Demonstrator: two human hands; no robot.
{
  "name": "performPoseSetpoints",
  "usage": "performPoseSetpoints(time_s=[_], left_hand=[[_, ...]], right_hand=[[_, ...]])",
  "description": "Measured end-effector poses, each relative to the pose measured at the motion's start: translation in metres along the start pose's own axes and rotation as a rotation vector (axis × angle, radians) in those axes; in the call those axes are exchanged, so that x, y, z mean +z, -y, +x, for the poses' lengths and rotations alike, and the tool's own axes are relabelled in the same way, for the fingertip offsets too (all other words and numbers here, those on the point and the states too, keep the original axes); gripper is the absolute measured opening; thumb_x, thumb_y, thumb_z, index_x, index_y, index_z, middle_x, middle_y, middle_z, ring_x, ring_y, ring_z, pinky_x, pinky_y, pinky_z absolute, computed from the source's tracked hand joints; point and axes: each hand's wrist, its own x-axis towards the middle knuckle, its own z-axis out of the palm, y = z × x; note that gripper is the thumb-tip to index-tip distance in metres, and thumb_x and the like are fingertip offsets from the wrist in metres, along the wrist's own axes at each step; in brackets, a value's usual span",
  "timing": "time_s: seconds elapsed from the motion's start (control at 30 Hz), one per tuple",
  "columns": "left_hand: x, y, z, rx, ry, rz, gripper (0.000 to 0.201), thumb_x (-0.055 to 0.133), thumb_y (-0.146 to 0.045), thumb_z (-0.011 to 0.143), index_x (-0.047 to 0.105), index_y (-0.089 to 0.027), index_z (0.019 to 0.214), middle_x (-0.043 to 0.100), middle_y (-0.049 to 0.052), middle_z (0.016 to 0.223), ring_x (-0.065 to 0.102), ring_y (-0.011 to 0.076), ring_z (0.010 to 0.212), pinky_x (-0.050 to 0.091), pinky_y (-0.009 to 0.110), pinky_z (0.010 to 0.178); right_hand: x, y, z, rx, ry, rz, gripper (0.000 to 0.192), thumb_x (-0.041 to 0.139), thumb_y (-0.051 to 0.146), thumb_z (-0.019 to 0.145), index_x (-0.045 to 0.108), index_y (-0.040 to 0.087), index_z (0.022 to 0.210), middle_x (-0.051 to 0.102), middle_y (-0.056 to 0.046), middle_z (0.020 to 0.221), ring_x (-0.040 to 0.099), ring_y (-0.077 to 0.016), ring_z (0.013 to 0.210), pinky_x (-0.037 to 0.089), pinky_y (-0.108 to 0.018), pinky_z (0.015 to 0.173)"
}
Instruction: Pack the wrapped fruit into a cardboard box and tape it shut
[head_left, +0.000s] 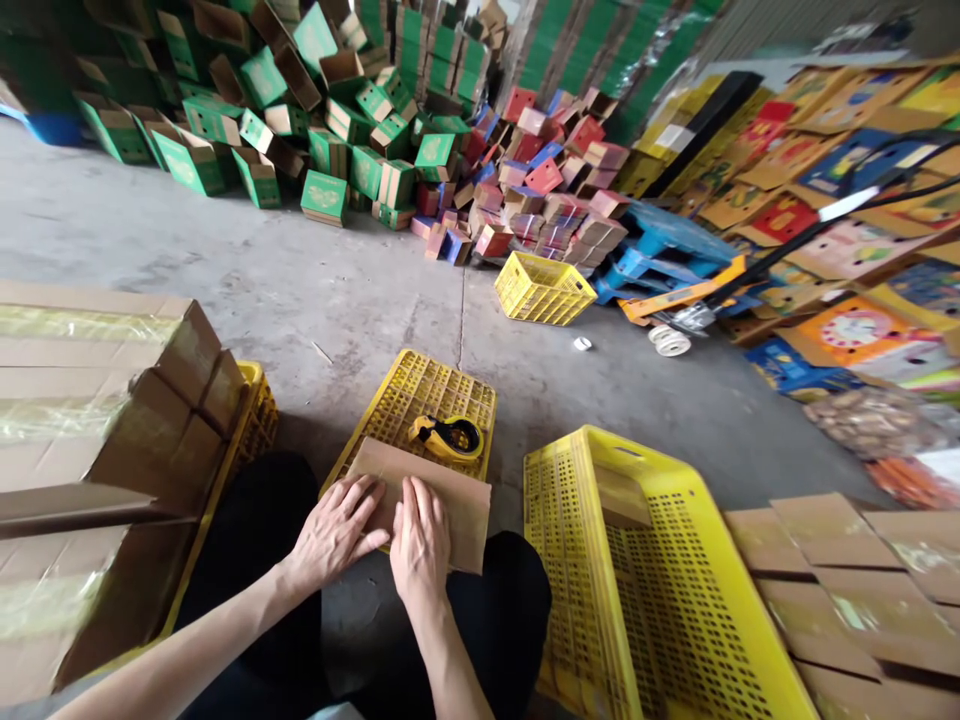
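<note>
Head view: your 2 hands press flat, palms open, on a folded cardboard piece [442, 505] atop an overturned yellow crate [420, 395]; left hand [334, 530] and right hand [420, 540] grip nothing. The cardboard's long axis runs left-right; a tape dispenser [448, 437] lies just beyond your right hand.

We record even, soft daylight across the grey concrete floor [315, 280], brightest toward the upper middle, with no hard shadows; only a faint dark patch lies under the yellow crate [420, 400] and between the knees. We note glare on the clear tape over the cardboard stack [67, 400] at the left, and motion blur smearing that stack and the flat cartons [862, 580] at lower right. We list strong wide-angle bending at the edges, the green boxes [225, 120] leaning inward, while the centre with both hands stays sharp
</note>
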Motion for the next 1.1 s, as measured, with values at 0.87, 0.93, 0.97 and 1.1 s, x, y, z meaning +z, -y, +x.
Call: performPoseSetpoints(time_s=[0.87, 0.93, 0.97, 1.1], left_hand=[[-0.003, 0.006, -0.022, -0.025, 0.048, 0.055, 0.100, 0.039, -0.076, 0.100, 0.012, -0.010, 0.170, 0.034, 0.022, 0.169, 0.034, 0.0371, 0.157, 0.040, 0.047, 0.123], [0.001, 0.004, -0.022, -0.039, 0.040, 0.056, 0.101, 0.038, -0.076, 0.099, 0.011, -0.009, 0.170, 0.033, 0.023, 0.169, 0.032, 0.0383, 0.157, 0.039, 0.049, 0.123], [0.002, 0.003, -0.022, -0.043, 0.039, 0.060, 0.100, 0.037, -0.075, 0.100, 0.011, -0.009, 0.170, 0.033, 0.024, 0.169, 0.032, 0.0383, 0.157, 0.039, 0.050, 0.123], [0.002, 0.003, -0.021, -0.054, 0.058, 0.073, 0.089, 0.033, -0.070, 0.104, 0.014, -0.014, 0.170, 0.036, 0.020, 0.169, 0.035, 0.0359, 0.157, 0.035, 0.052, 0.124]], right_hand=[[0.008, -0.005, -0.007, -0.045, -0.009, -0.007, 0.055, 0.047, 0.031, 0.109, 0.044, 0.014, 0.161, 0.050, -0.016, 0.161, 0.044, -0.0378, 0.151, 0.044, -0.059, 0.119], [0.007, 0.002, -0.010, -0.060, 0.010, 0.013, 0.056, 0.048, 0.032, 0.109, 0.043, 0.016, 0.162, 0.049, -0.015, 0.162, 0.043, -0.0378, 0.152, 0.043, -0.060, 0.120], [0.007, 0.007, -0.012, -0.075, 0.022, 0.030, 0.056, 0.048, 0.031, 0.108, 0.041, 0.016, 0.162, 0.048, -0.014, 0.163, 0.042, -0.0365, 0.152, 0.043, -0.059, 0.120], [0.002, 0.023, -0.026, -0.143, 0.068, 0.092, 0.058, 0.046, 0.025, 0.108, 0.035, 0.017, 0.165, 0.047, -0.011, 0.164, 0.041, -0.0311, 0.154, 0.044, -0.053, 0.122]])
